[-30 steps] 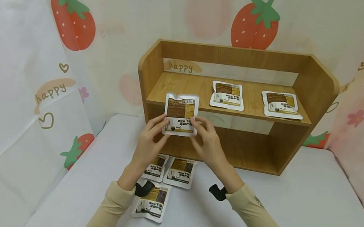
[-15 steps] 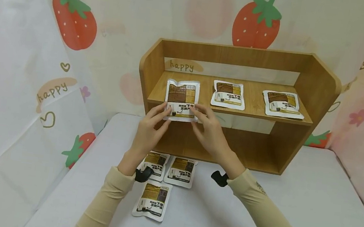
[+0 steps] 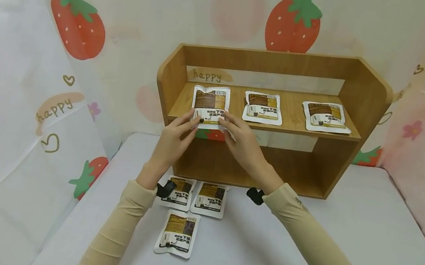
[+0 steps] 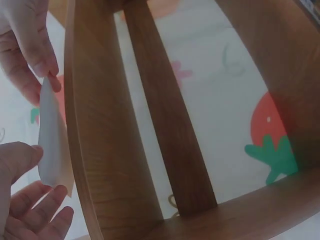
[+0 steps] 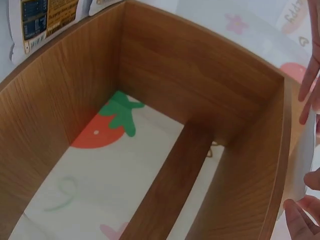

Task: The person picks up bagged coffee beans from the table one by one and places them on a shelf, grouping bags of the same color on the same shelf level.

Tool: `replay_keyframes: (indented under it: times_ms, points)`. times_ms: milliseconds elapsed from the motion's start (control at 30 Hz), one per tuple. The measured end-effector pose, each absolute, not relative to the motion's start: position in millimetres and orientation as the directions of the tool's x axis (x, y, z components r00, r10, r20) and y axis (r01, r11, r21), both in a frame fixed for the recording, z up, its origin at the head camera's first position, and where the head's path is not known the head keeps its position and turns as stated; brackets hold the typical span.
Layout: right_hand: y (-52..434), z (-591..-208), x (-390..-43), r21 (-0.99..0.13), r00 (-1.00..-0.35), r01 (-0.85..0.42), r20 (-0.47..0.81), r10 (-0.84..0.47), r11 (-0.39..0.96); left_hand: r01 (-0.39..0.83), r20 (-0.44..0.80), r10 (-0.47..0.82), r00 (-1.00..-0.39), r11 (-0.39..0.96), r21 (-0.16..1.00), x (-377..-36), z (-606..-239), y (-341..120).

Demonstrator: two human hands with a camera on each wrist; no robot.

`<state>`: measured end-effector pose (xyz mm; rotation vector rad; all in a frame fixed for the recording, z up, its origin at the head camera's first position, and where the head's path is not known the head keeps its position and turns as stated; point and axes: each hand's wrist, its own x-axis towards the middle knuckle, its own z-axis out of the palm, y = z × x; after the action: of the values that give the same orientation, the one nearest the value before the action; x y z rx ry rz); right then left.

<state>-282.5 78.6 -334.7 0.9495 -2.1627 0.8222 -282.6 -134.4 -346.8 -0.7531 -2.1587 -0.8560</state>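
Note:
Both hands hold one flat white pouch (image 3: 210, 101) with a brown and yellow label, at the left part of the upper shelf. My left hand (image 3: 173, 138) pinches its lower left corner between thumb and fingers. At the lower right corner, my right hand (image 3: 244, 143) grips it the same way. The pouch leans back with its lower edge just in front of the shelf's front edge. In the left wrist view the pouch (image 4: 51, 135) shows edge-on between the two hands. Two like pouches, one in the middle (image 3: 263, 108) and one at the right (image 3: 326, 117), lie on the same shelf.
The wooden two-level shelf (image 3: 277, 129) stands on a white-covered table (image 3: 253, 254). Below and in front of it lie three more pouches, one at left (image 3: 179, 194), one beside it (image 3: 209, 200) and one nearer (image 3: 177, 234). A strawberry-print cloth (image 3: 139, 15) hangs behind.
Both hands have raised the held pouch and carried it forward over the upper shelf, tilting it back. The pouches on the table and the other two on the shelf have stayed put.

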Motion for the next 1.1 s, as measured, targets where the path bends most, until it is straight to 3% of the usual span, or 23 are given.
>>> replay_keyframes:
  times_ms: [300, 667, 1100]
  points:
    - [72, -328, -295, -0.310, -0.572, -0.763, 0.731, -0.371, 0.567, 0.679, 0.721, 0.269, -0.639, 0.638, 0.363, -299, -339, -134]
    - [66, -322, -307, -0.351, -0.662, -0.699, 0.648, -0.378, 0.622, 0.668, 0.711, 0.269, -0.650, 0.649, 0.365, -315, -335, -135]
    - [60, -311, -317, -0.340, -0.729, -0.644, 0.544, -0.415, 0.685, 0.604, 0.658, 0.253, -0.710, 0.699, 0.383, -321, -331, -134]
